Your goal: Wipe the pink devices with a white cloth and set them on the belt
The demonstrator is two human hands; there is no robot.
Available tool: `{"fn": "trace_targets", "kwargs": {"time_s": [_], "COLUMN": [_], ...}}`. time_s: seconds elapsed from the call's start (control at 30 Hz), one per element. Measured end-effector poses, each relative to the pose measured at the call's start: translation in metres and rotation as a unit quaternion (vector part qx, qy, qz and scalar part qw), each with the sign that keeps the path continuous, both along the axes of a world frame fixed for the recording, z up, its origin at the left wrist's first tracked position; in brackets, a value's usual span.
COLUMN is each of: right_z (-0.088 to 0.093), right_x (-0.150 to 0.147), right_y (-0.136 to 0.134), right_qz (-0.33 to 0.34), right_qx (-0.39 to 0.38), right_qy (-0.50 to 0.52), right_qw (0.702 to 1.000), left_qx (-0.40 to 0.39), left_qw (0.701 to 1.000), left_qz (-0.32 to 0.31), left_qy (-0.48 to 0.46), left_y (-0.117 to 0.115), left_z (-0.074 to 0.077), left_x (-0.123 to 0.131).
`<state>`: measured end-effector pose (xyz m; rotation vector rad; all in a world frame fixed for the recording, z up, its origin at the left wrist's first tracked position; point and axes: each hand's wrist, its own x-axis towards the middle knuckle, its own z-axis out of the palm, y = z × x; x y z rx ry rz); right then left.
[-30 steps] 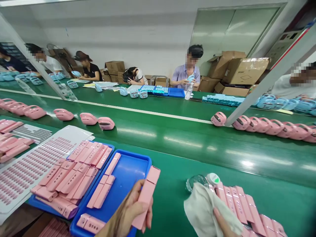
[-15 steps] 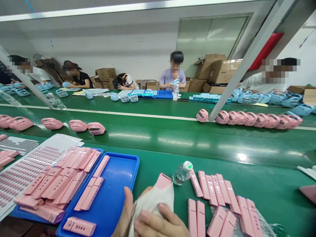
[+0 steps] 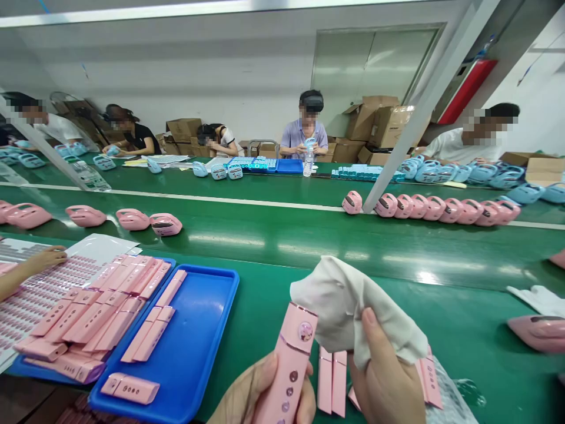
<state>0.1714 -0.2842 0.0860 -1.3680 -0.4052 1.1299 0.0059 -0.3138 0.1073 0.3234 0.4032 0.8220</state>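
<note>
My left hand (image 3: 249, 391) grips a long pink plastic housing (image 3: 289, 359), tilted upward, with a round picture sticker near its top and a row of dark dots below. Beside it, my right hand (image 3: 386, 371) pinches a white cloth (image 3: 353, 306) between thumb and fingers. The cloth hangs spread out behind the housing's top end. Under my right hand, more pink housings (image 3: 332, 380) lie on the green table, partly hidden. To the left stands a blue tray (image 3: 198, 330) with a few pink housings in it.
Left of that tray is a heaped pile of pink housings (image 3: 101, 300). A co-worker's hand (image 3: 48, 257) rests over the sticker sheets (image 3: 26, 312). Pink rounded shells (image 3: 435, 207) line the green conveyor (image 3: 265, 235). Several people sit across it among blue shells (image 3: 428, 171).
The cloth has come off the pink housing and moved right in my right hand, uncovering the sticker and dots. A co-worker's hand has come in at the left.
</note>
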Motion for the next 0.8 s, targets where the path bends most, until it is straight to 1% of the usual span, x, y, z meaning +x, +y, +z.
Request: {"fn": "trace_targets", "kwargs": {"time_s": [0.1,0.2,0.27,0.33,0.4,0.47,0.53,0.6,0.7,0.8], "right_z": [0.0,-0.001,0.002,0.011,0.025,0.04,0.049,0.048,0.034,0.022], "right_x": [0.003,0.009,0.01,0.007,0.001,-0.006,-0.01,-0.008,0.003,0.014], "right_y": [-0.006,-0.007,-0.007,-0.009,-0.012,-0.013,-0.011,-0.006,0.006,0.013], "right_qz": [0.025,0.069,0.106,0.147,0.187,0.2,0.187,0.163,0.109,0.032], "right_qx": [0.006,0.015,0.04,0.088,0.123,0.113,0.1,0.115,0.114,0.112], "right_qy": [0.013,0.04,0.05,0.039,0.021,0.0,-0.02,-0.054,-0.12,-0.111], "right_qw": [1.0,0.997,0.992,0.984,0.974,0.973,0.977,0.978,0.98,0.987], "left_qx": [-0.008,-0.015,-0.025,-0.029,-0.031,-0.021,-0.003,0.01,0.01,0.013], "left_qw": [1.0,1.0,0.999,0.999,0.999,0.997,0.995,0.996,0.998,0.999], "left_qz": [-0.021,-0.016,-0.009,-0.005,-0.016,-0.051,-0.082,-0.081,-0.063,-0.045], "left_qy": [0.017,0.023,0.022,0.026,0.038,0.047,0.05,0.043,0.02,0.001], "left_y": [0.001,0.0,-0.002,-0.005,-0.005,-0.003,0.0,0.004,0.008,0.013], "left_z": [0.002,0.005,0.006,0.005,0.002,0.001,0.001,0.003,0.001,-0.006], "left_x": [0.004,0.009,0.012,0.016,0.019,0.022,0.025,0.026,0.029,0.033]}}
